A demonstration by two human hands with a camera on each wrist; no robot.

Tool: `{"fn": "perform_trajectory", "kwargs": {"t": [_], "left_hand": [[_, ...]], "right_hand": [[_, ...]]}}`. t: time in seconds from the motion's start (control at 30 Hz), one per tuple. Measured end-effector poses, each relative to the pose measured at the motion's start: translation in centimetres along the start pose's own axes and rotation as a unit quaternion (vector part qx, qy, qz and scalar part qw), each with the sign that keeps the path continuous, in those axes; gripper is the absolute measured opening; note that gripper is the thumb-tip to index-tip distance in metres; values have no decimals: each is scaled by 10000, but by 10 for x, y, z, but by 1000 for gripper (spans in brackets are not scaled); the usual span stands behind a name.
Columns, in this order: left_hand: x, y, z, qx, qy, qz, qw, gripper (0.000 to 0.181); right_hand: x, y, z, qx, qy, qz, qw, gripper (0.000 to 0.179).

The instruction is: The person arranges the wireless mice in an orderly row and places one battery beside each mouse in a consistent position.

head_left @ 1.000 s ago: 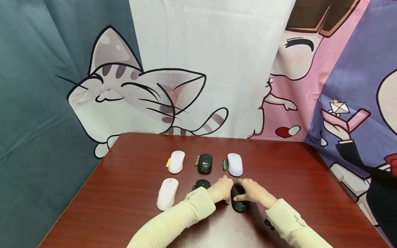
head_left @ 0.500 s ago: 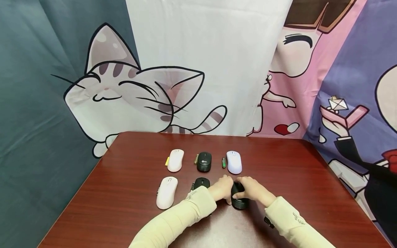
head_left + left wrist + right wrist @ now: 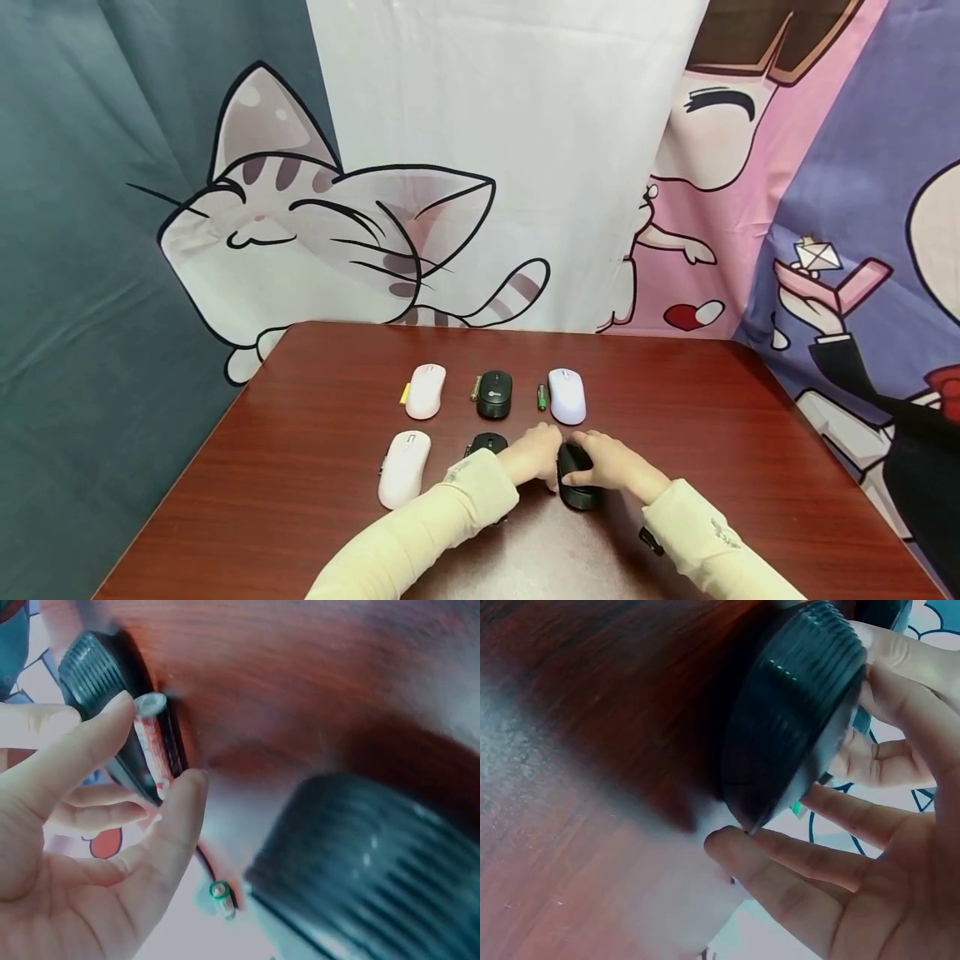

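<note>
In the head view, a black computer mouse (image 3: 577, 495) lies in the front row at the right, between my two hands. My right hand (image 3: 611, 462) grips it from the right, with the thumb on its near side. The right wrist view has the ridged side of this mouse (image 3: 791, 712) against my right hand (image 3: 892, 847). At the mouse's left side, my left hand (image 3: 534, 455) pinches a battery between thumb and finger. The left wrist view shows that battery (image 3: 154, 750), red and white with a silver end, close alongside the mouse (image 3: 101, 679).
Left of my left hand is another black mouse (image 3: 489, 442), partly hidden by the sleeve. A white mouse (image 3: 405, 471) lies further left. Behind are a white mouse (image 3: 426, 392) beside a yellow battery (image 3: 405, 394), a black mouse (image 3: 495, 395), and a pale mouse (image 3: 567, 397) beside a green battery (image 3: 542, 397).
Both hands stay at the same black mouse, with hardly any movement. The head view has shifted slightly.
</note>
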State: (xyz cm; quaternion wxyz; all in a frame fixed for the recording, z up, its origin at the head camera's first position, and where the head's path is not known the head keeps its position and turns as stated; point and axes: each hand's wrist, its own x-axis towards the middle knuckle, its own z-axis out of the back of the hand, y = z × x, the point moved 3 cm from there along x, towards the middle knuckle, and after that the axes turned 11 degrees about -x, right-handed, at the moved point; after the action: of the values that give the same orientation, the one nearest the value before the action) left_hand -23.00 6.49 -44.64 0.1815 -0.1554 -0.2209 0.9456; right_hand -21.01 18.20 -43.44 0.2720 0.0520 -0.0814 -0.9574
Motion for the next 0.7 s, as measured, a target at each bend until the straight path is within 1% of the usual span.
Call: {"fn": "perform_trajectory", "kwargs": {"t": [0.07,0.1,0.2,0.27,0.33,0.43,0.47,0.5,0.57,0.67,0.7], "left_hand": [[-2,2,4,15,-120,-143,9998,52],[-4,4,7,27,-227,-216,9995,50],[-11,10,17,89,-702,-501,9962,48],[-16,15,26,78,-1071,-763,9913,45],[-23,24,35,-52,-1300,-1135,9850,41],[-33,43,50,-550,-1357,-1678,9749,33],[-36,51,56,-783,-1333,-1829,9709,29],[-40,59,61,-994,-1306,-1962,9667,26],[-46,76,71,-1269,-1371,-2170,9581,21],[-57,101,84,-1367,-1665,-2414,9462,13],[-61,109,88,-1297,-1816,-2468,9430,11]], "right_hand": [[-1,0,2,19,4,-43,10000,61],[-1,0,4,-6,-22,-36,10000,62],[0,-1,10,-91,-202,-33,9997,60],[1,-2,16,-145,-425,-33,9990,55],[2,-5,22,-132,-704,-65,9974,50],[2,-9,30,-54,-1103,-13,9939,39],[1,-11,31,-9,-1199,-13,9928,35],[1,-13,32,33,-1288,16,9917,32],[-1,-18,33,169,-1406,40,9899,28],[-3,-26,32,332,-1600,-8,9866,24],[-4,-28,31,366,-1698,-34,9848,22]]}}
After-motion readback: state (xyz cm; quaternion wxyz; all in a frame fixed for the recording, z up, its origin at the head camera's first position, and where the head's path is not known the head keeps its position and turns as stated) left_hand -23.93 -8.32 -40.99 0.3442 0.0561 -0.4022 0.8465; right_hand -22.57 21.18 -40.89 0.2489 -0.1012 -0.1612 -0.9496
